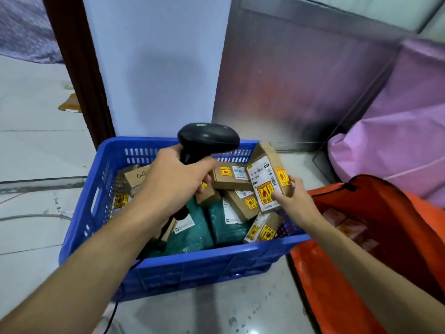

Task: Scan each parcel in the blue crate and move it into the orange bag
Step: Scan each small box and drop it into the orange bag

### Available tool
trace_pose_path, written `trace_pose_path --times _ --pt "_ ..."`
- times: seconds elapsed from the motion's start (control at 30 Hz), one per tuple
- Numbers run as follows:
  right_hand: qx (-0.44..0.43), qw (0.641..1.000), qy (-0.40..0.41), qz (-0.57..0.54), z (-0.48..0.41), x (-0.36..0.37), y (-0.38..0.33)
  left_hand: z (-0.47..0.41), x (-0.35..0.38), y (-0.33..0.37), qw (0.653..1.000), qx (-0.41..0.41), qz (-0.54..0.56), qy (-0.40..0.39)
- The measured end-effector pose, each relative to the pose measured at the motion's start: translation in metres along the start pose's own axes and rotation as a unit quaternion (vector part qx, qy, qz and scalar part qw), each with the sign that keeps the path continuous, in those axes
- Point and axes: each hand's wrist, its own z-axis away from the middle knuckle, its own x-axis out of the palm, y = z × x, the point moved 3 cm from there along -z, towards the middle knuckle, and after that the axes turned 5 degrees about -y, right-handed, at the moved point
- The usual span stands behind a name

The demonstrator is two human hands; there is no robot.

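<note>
Several parcels (346,227) lie in the orange bag (337,297) right of the blue crate (192,259), many more wait inside the crate, and over it my left hand (173,179) grips the scanner (207,138) while my right hand (296,201) pinches one labelled box (265,179).

Your one wide-angle camera sits on your head and looks forward and steeply down from close range, so the blue slatted plastic crate (192,268) fills the middle, the orange fabric bag (337,285) runs off the lower right, and the pale glossy floor (36,153) spreads to the left.
</note>
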Motion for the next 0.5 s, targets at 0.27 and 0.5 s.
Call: trace_pose_path --times 0.27,0.5 --pt "-0.039 0.995 0.052 -0.078 0.094 -0.062 0.012 0.029 0.048 -0.010 0.996 0.020 -0.054 -0.064" --pt "-0.030 0.966 0.101 -0.236 0.122 -0.073 0.020 0.053 0.075 -0.026 0.988 0.018 -0.089 -0.124"
